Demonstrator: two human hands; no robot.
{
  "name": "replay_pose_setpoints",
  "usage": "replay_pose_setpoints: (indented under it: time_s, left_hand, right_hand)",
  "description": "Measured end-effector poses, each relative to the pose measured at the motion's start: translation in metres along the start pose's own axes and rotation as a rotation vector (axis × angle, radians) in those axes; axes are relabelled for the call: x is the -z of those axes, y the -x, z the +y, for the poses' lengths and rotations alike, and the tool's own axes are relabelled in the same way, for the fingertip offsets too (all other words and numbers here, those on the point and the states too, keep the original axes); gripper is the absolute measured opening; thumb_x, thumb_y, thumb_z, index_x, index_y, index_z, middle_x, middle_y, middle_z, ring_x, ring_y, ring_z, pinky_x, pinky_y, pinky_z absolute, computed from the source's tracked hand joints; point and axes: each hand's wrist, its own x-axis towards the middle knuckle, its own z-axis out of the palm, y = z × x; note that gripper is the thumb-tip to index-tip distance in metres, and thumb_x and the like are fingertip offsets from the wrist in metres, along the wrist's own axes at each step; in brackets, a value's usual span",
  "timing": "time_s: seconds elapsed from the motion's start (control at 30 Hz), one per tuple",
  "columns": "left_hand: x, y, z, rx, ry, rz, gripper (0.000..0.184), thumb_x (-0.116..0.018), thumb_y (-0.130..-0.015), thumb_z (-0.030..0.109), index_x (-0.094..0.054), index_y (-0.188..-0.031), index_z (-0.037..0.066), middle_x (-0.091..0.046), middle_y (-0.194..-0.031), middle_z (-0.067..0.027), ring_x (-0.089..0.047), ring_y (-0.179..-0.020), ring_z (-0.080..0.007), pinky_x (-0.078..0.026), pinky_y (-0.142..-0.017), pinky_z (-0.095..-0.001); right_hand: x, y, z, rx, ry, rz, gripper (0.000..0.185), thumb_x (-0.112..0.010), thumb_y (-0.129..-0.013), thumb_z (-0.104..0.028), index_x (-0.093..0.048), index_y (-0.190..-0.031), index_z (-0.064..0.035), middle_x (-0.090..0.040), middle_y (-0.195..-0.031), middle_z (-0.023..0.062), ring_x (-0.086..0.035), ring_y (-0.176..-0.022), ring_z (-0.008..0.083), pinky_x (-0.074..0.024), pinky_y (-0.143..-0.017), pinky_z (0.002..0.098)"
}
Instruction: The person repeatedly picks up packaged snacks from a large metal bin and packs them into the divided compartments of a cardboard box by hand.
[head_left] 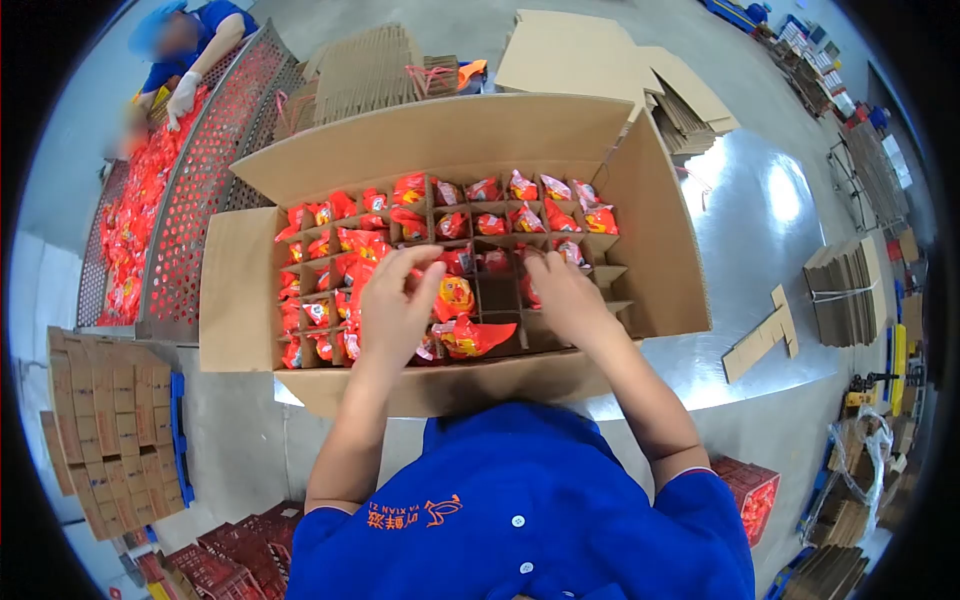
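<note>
A cardboard carton (690, 265) stands in front of me with its flaps up, split by cardboard dividers (608, 275) into small compartments. Red plastic packets (410, 188) fill many of them. My left hand (392, 305) is over loose packets left of the middle, with a gap between its thumb and bent fingers. Inside a compartment right of the middle, my right hand (565, 298) points down, its fingers closed on a red packet (531, 291) that is partly hidden. Another packet (472, 338) lies across the dividers near the front wall.
A perforated metal bin (200, 190) of red packets stands at the left, where a co-worker's gloved hand (183, 100) reaches in. Flattened cartons (370, 75) are stacked behind the box. A cardboard divider piece (762, 335) lies on the metal table (770, 220) at the right.
</note>
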Motion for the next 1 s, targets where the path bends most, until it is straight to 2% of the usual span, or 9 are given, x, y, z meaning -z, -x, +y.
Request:
replay_pose_setpoints:
  time_s: [0.23,0.37,0.4,0.57,0.6,0.77,0.83,0.9,1.0]
  left_hand:
    - [0.014,0.041,-0.043,0.155,-0.127,-0.145,0.033,-0.064,-0.090,0.004,-0.064,-0.123,0.008,-0.059,-0.117,-0.0120,-0.062,-0.074,-0.0190,-0.054,-0.075,-0.0317]
    - [-0.001,0.035,-0.046,0.041,-0.289,-0.234,0.058,-0.059,-0.079,-0.006,-0.061,-0.132,0.019,-0.041,-0.146,-0.0179,-0.064,-0.105,-0.0278,-0.054,-0.089,-0.0393]
    - [-0.011,0.034,-0.057,-0.070,-0.347,-0.157,0.057,-0.059,-0.076,-0.007,-0.066,-0.126,0.020,-0.044,-0.147,-0.0170,-0.057,-0.122,-0.0303,-0.053,-0.093,-0.0411]
    - [-0.026,0.019,-0.084,-0.059,-0.231,-0.095,0.036,-0.064,-0.078,-0.004,-0.076,-0.106,0.015,-0.066,-0.121,-0.0124,-0.065,-0.111,-0.0300,-0.054,-0.090,-0.0390]
    - [-0.026,0.016,-0.082,0.002,-0.063,-0.037,0.030,-0.067,-0.081,0.000,-0.075,-0.106,0.013,-0.069,-0.112,-0.0118,-0.068,-0.103,-0.0276,-0.055,-0.086,-0.0369]
    - [-0.028,0.006,-0.062,0.474,0.467,-0.221,0.019,-0.070,-0.092,0.014,-0.070,-0.108,0.005,-0.074,-0.087,-0.0081,-0.069,-0.083,-0.0156,-0.055,-0.073,-0.0308]
    - [-0.032,0.018,-0.062,0.616,0.522,-0.230,0.022,-0.070,-0.090,0.017,-0.069,-0.109,0.005,-0.071,-0.093,-0.0110,-0.069,-0.080,-0.0186,-0.054,-0.073,-0.0324]
    - [-0.037,0.031,-0.087,-0.002,-0.224,-0.074,0.030,-0.072,-0.088,0.022,-0.067,-0.114,0.007,-0.065,-0.110,-0.0135,-0.069,-0.081,-0.0223,-0.054,-0.078,-0.0375]
    - [-0.014,0.042,-0.052,0.350,-0.113,-0.120,0.049,-0.073,-0.086,0.025,-0.056,-0.130,0.011,-0.050,-0.134,-0.0155,-0.067,-0.098,-0.0273,-0.052,-0.089,-0.0430]
  right_hand:
    - [-0.014,-0.021,-0.004,0.017,0.161,-0.009,0.008,-0.062,-0.082,-0.005,-0.064,-0.088,-0.0003,-0.065,-0.099,0.0179,-0.068,-0.091,0.0333,-0.0577,-0.074,0.0418]
    - [-0.007,-0.017,0.009,0.025,0.116,-0.228,0.011,-0.064,-0.083,-0.012,-0.069,-0.078,-0.0031,-0.065,-0.095,0.0179,-0.068,-0.090,0.0354,-0.0555,-0.078,0.0460]
    - [-0.009,-0.015,0.008,0.056,0.150,-0.180,0.011,-0.064,-0.083,-0.011,-0.070,-0.078,-0.0034,-0.065,-0.094,0.0178,-0.068,-0.091,0.0351,-0.0555,-0.078,0.0462]
    - [-0.001,-0.025,0.005,-0.066,0.098,-0.399,0.011,-0.065,-0.082,-0.011,-0.072,-0.077,-0.0039,-0.068,-0.101,0.0178,-0.068,-0.096,0.0367,-0.0556,-0.080,0.0456]
    - [0.010,-0.025,-0.002,-0.038,-0.010,-0.341,0.022,-0.070,-0.085,-0.016,-0.073,-0.105,-0.0065,-0.066,-0.114,0.0177,-0.066,-0.103,0.0355,-0.0559,-0.081,0.0442]
    - [0.015,-0.019,-0.052,0.282,-0.510,0.032,0.071,-0.077,-0.083,-0.025,-0.044,-0.146,-0.0137,-0.054,-0.134,0.0155,-0.056,-0.121,0.0337,-0.0508,-0.095,0.0429]
    - [-0.008,-0.017,-0.051,0.257,-0.461,0.047,0.062,-0.077,-0.084,-0.023,-0.050,-0.138,-0.0109,-0.058,-0.124,0.0176,-0.060,-0.111,0.0372,-0.0528,-0.089,0.0449]
    - [-0.031,-0.012,-0.046,0.147,-0.491,0.059,0.053,-0.076,-0.085,-0.024,-0.052,-0.130,-0.0086,-0.059,-0.117,0.0190,-0.063,-0.103,0.0409,-0.0542,-0.083,0.0472]
    - [-0.031,-0.016,-0.051,0.041,-0.340,-0.137,0.047,-0.073,-0.088,-0.026,-0.052,-0.125,-0.0077,-0.060,-0.116,0.0202,-0.064,-0.099,0.0434,-0.0551,-0.079,0.0481]
